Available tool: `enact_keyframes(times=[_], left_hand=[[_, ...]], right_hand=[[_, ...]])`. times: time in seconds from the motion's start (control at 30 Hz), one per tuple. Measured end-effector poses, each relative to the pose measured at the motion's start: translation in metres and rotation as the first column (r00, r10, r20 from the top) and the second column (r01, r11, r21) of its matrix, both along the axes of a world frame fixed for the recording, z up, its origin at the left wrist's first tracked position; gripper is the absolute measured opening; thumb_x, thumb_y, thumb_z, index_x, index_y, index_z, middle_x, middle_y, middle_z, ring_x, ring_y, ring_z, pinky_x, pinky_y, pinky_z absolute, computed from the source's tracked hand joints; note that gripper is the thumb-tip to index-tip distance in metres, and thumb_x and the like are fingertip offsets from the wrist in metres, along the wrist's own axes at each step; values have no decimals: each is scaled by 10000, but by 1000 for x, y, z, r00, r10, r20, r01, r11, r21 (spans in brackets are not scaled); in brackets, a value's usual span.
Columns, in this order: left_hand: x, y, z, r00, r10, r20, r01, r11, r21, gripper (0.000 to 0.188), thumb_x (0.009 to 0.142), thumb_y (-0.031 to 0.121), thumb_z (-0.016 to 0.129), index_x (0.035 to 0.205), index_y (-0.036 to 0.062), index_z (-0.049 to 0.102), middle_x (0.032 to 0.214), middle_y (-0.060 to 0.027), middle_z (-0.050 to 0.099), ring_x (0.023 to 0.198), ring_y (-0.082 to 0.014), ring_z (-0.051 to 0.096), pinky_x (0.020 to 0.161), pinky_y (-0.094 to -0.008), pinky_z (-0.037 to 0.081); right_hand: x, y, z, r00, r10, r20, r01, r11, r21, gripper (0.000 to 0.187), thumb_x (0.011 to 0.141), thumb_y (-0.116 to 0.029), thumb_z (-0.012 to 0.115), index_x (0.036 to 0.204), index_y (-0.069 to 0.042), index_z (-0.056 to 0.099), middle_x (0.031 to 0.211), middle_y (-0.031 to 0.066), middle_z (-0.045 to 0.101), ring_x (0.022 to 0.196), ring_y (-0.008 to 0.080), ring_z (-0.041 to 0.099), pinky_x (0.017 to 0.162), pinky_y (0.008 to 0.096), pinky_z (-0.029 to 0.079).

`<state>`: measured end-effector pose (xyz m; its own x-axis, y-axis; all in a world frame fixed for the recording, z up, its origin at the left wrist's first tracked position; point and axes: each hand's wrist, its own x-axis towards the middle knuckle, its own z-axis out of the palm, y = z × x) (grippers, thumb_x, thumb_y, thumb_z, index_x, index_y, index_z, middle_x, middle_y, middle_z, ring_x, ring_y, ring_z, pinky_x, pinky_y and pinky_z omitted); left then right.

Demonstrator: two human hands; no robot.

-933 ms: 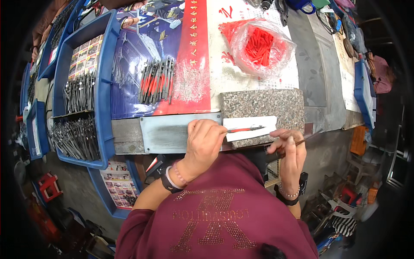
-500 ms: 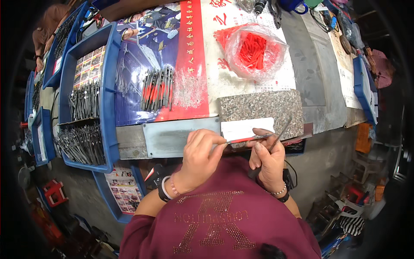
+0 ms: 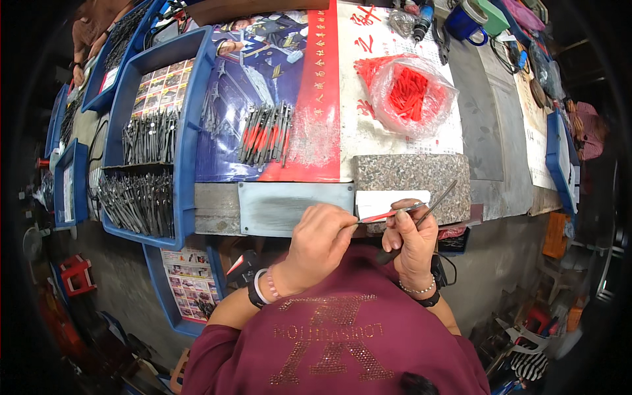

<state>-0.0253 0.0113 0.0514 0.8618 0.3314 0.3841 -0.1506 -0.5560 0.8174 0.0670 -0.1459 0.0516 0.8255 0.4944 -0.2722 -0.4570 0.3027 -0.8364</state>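
Observation:
My left hand (image 3: 321, 238) is closed in a pinch on the left end of a slim black-and-red piece (image 3: 376, 217), held almost level in front of my chest. Closed too, my right hand (image 3: 413, 242) has its thumb and forefinger at the dark far end of that piece. The same hand grips a thin, file-like tool (image 3: 440, 201) with a dark handle, its grey blade slanting up to the right. Beneath the hands, a white block (image 3: 388, 198) lies on the near edge of a speckled stone slab (image 3: 411, 172). Left of it is a grey metal plate (image 3: 296, 197).
A row of similar black-and-red pieces (image 3: 266, 135) lies on the printed table cover. Behind the slab sits a clear plastic bag (image 3: 442, 108) of small red parts. A blue bin (image 3: 187, 151) on the left holds many slim black pieces. A blue mug (image 3: 466, 23) stands at the back.
The view has shifted, so the table appears farther right. Both hands keep hold of the black-and-red piece, and the file-like tool stays in my right hand.

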Motion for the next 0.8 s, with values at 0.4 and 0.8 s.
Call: enact_keyframes(times=[0.4,0.8], left_hand=[[-4,3,-7,991,-97,95,86,989,119,340,699,-104,647,1017,12,626,891,-126,621,747,-293,620,691,-374,499],[0,-15,3,988,-156,-23,118,829,-546,324,956,-27,427,1280,-15,429,970,-101,628,861,-109,610,756,-243,482]], right_hand=[[-1,8,5,1000,0,-18,0,1000,-1,138,930,-105,614,1000,11,589,748,71,607,491,68,461,439,230,395],[-7,31,1,617,229,753,114,921,-374,121,843,-38,683,857,9,572,722,52,563,573,101,524,499,237,410]])
